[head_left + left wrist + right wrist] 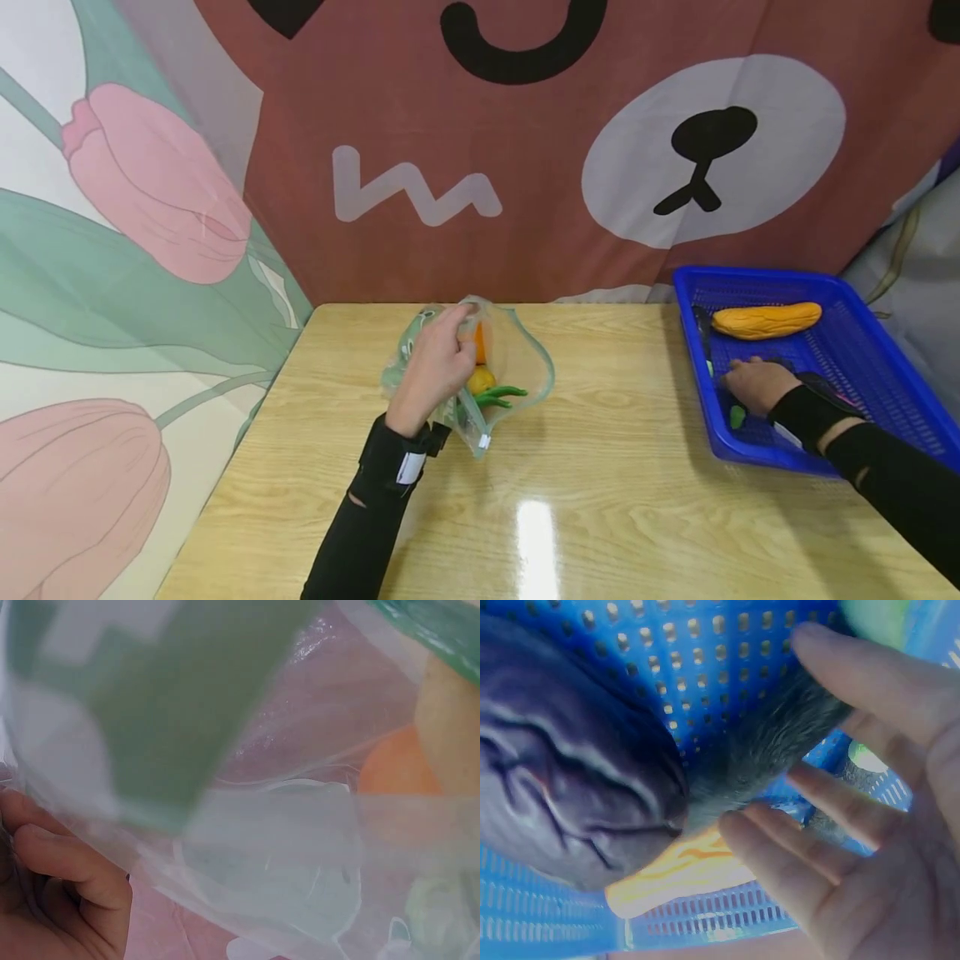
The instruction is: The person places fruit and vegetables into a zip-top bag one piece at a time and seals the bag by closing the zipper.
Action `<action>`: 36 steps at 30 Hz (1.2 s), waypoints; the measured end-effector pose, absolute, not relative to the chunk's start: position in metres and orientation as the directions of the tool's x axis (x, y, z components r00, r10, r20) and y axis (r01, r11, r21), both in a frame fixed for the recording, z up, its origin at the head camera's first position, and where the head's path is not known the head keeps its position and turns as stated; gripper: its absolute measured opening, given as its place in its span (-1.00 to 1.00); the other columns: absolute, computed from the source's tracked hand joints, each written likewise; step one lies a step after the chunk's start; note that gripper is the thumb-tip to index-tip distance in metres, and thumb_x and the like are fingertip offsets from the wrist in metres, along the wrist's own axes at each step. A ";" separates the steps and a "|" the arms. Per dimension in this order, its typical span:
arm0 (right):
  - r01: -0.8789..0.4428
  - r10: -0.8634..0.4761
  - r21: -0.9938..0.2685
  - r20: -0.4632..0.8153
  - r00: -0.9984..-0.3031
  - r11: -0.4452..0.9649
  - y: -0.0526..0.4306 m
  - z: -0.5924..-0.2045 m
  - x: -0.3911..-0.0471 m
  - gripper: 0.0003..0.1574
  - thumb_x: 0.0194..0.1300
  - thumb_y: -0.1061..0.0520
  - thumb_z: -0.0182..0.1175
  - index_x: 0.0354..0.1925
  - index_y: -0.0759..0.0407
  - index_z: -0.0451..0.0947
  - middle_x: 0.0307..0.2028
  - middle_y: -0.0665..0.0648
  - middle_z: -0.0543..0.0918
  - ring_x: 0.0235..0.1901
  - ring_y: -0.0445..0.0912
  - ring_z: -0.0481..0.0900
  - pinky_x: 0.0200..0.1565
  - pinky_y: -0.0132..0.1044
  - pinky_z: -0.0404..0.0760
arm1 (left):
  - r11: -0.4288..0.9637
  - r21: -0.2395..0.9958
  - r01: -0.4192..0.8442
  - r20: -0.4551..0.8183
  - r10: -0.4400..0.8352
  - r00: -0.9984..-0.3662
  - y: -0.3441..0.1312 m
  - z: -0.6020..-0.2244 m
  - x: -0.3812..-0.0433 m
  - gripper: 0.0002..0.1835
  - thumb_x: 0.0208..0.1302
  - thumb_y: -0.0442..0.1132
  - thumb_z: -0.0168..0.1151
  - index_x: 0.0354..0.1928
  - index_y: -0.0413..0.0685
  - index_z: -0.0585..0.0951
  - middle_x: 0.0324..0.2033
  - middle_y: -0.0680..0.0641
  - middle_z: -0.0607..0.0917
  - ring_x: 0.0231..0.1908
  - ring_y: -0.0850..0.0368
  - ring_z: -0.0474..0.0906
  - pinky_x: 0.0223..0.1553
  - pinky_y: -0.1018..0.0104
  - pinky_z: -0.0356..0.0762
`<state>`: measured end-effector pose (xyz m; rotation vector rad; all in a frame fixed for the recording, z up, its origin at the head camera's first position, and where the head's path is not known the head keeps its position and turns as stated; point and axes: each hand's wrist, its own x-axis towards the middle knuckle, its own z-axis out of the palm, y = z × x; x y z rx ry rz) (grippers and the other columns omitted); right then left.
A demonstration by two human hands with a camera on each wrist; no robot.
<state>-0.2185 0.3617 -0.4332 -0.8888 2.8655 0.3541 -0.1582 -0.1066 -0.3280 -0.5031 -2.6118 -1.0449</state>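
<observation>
My left hand (435,362) pinches the rim of a clear zip bag (521,337), its fingers curled at the plastic edge in the left wrist view. Inside the bag lie an orange piece (481,343), a yellow round fruit (481,381) and green chili peppers (498,395). Over in the blue basket (693,367), my right hand (907,855) has its thumb and fingers spread around a long, dark, rough-skinned vegetable (769,742). Beside that, a dark purple wrinkled vegetable (570,772) fills the left of the right wrist view.
A yellow-orange ridged vegetable (767,321) lies at the back of the basket. Against the basket's left wall is a dark, slender thing (702,329), and a small green end (738,417) shows near the front. A printed cloth (450,258) hangs behind the wooden table (615,500).
</observation>
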 end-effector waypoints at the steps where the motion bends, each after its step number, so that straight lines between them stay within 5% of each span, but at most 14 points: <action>1: -0.585 -0.561 0.172 -0.173 -0.810 0.792 0.362 -0.433 -0.218 -0.73 -0.15 0.41 0.33 -0.58 0.09 0.50 -0.48 0.18 0.50 -0.45 0.17 0.49 -0.38 0.09 0.50 | 0.677 0.605 0.419 0.383 0.214 -0.899 -0.106 -0.327 -0.158 -0.46 0.16 -0.48 -0.08 0.22 -0.15 0.46 0.15 -0.10 0.51 -0.77 0.23 0.03 -0.62 0.33 0.15; 7: -0.655 -0.649 0.041 -0.105 -0.754 0.754 0.363 -0.430 -0.216 -0.64 -0.11 0.41 0.28 -0.61 -0.02 0.41 -0.57 0.00 0.46 -0.53 0.02 0.50 -0.50 -0.02 0.48 | 0.693 0.590 0.415 0.382 0.213 -0.899 -0.105 -0.327 -0.158 -0.47 0.15 -0.48 -0.07 0.22 -0.17 0.47 0.14 -0.11 0.52 -0.74 0.22 0.07 -0.57 0.29 0.19; 12: -0.651 -0.646 -0.022 -0.153 -0.748 0.759 0.362 -0.423 -0.213 -0.69 0.05 0.44 0.17 -0.42 0.02 0.45 -0.44 0.00 0.53 -0.43 0.01 0.54 -0.41 -0.01 0.50 | 0.699 0.586 0.411 0.379 0.212 -0.901 -0.103 -0.329 -0.158 -0.47 0.15 -0.48 -0.07 0.21 -0.15 0.47 0.13 -0.13 0.53 -0.72 0.22 0.09 -0.55 0.29 0.20; 23: -0.600 -0.602 -0.120 0.028 -0.798 0.791 0.359 -0.398 -0.210 -0.80 0.21 0.38 0.11 -0.27 0.19 0.31 -0.49 0.00 0.44 -0.49 -0.13 0.44 -0.46 -0.15 0.42 | 0.697 0.583 0.418 0.387 0.213 -0.897 -0.102 -0.330 -0.160 -0.46 0.15 -0.49 -0.08 0.21 -0.16 0.46 0.13 -0.11 0.52 -0.77 0.25 -0.01 -0.61 0.32 0.12; 29: -0.498 -0.493 -0.182 0.073 -0.867 0.848 0.357 -0.377 -0.206 -0.76 0.26 0.36 0.11 -0.14 0.34 0.27 -0.45 0.14 0.49 -0.47 -0.03 0.50 -0.47 -0.14 0.42 | 0.690 0.587 0.423 0.391 0.216 -0.895 -0.101 -0.329 -0.160 -0.48 0.16 -0.50 -0.08 0.21 -0.17 0.46 0.13 -0.12 0.52 -0.79 0.25 0.00 -0.65 0.34 0.12; 36: -0.420 -0.383 -0.221 0.190 -0.904 0.880 0.345 -0.346 -0.200 -0.75 0.41 0.27 -0.04 -0.08 0.44 0.17 -0.49 0.19 0.40 -0.61 -0.08 0.34 -0.60 -0.25 0.29 | 0.693 0.583 0.424 0.399 0.211 -0.893 -0.100 -0.331 -0.162 -0.48 0.15 -0.49 -0.07 0.19 -0.15 0.47 0.10 -0.11 0.54 -0.80 0.25 0.02 -0.66 0.34 0.15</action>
